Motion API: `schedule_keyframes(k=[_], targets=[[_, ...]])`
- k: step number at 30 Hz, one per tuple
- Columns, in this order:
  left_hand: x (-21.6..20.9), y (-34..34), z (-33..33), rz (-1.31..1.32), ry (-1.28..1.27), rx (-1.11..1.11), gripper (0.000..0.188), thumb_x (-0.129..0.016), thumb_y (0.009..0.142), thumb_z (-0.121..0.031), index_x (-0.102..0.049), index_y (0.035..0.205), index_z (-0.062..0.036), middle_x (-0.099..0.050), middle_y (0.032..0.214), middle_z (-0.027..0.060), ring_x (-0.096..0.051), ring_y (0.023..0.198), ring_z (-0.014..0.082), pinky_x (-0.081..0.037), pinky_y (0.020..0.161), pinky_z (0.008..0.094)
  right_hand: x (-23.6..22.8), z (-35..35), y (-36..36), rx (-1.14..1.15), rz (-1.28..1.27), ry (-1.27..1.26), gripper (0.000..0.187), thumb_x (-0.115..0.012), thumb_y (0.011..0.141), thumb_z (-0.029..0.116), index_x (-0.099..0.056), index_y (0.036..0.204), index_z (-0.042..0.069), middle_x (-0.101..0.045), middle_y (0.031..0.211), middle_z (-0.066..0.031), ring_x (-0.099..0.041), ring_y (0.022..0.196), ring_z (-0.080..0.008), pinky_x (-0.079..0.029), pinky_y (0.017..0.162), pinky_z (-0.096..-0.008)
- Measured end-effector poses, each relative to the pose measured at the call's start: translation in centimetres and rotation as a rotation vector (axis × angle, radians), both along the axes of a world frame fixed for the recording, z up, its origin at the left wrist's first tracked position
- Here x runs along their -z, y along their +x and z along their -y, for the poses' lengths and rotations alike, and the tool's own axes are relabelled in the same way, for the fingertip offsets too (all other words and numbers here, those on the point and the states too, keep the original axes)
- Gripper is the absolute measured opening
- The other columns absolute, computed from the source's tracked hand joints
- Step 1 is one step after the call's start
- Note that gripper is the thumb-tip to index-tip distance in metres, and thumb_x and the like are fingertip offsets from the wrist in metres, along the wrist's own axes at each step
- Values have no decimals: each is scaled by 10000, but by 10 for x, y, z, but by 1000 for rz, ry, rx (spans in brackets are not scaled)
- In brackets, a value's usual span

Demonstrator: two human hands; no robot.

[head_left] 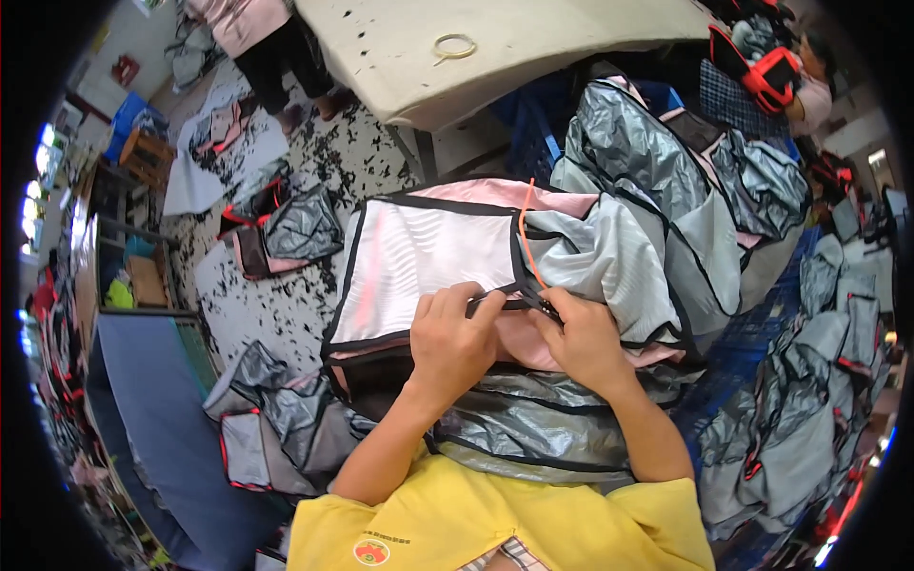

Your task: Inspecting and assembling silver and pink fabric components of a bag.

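Black trim (517, 285) runs between the two hands, just in front of the person's body. Left thumb and fingers of the left hand (454, 335) pinch it from one side; the right hand (581, 338) closes on it from the other, fingertips near but apart. The bag piece (433, 247) to which it belongs lies beyond both hands, its long axis across the body, white panel to the left, crumpled grey fabric (595, 252) to the right. An orange strip (522, 228) starts at the right fingertips, the nearer hand, and curves away toward the near edge of the table (552, 29). Silver fabric (533, 419) lies under the bag piece's near edge; what bears the pile is hidden.
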State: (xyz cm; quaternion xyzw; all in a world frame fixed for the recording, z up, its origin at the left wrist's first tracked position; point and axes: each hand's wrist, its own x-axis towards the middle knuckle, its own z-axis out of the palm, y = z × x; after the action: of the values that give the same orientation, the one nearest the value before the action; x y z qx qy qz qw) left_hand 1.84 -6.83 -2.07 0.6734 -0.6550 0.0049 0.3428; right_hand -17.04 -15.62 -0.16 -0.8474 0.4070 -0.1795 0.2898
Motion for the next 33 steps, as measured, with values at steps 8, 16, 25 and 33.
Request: schedule_keyframes(k=[8,16,25,33], targets=[[-18,23,22,-234,97,177,228,-729,852,5,-772,1054,-91,-720,1039,88,-691,942,312,-556,786,394,2,13,-2,-36,178,200,297,-736,960,227,-706,1130,-14,-727,950,-252,-709,855,-442,-552,736,-476],[-17,38,40,-228,132,354,230,-747,828,-56,-783,1044,-125,-716,1042,55,-703,930,286,-571,779,399,-2,12,-2,-37,215,258,273,-712,968,220,-705,1121,-6,-729,953,-231,-706,860,-438,-550,739,-466],[-30,38,55,-228,366,391,219,-748,847,-13,-753,1042,-113,-679,1044,79,-701,929,314,-560,799,394,3,13,-4,-80,228,272,246,-712,963,205,-698,1091,-4,-719,940,-227,-694,840,-438,-536,715,-464],[-1,35,51,-450,254,395,142,-681,889,4,-606,1008,-15,-591,975,138,-614,906,350,-525,812,386,1,12,-5,-76,255,246,264,-719,968,211,-699,1101,-16,-722,950,-231,-700,850,-433,-543,730,-459]])
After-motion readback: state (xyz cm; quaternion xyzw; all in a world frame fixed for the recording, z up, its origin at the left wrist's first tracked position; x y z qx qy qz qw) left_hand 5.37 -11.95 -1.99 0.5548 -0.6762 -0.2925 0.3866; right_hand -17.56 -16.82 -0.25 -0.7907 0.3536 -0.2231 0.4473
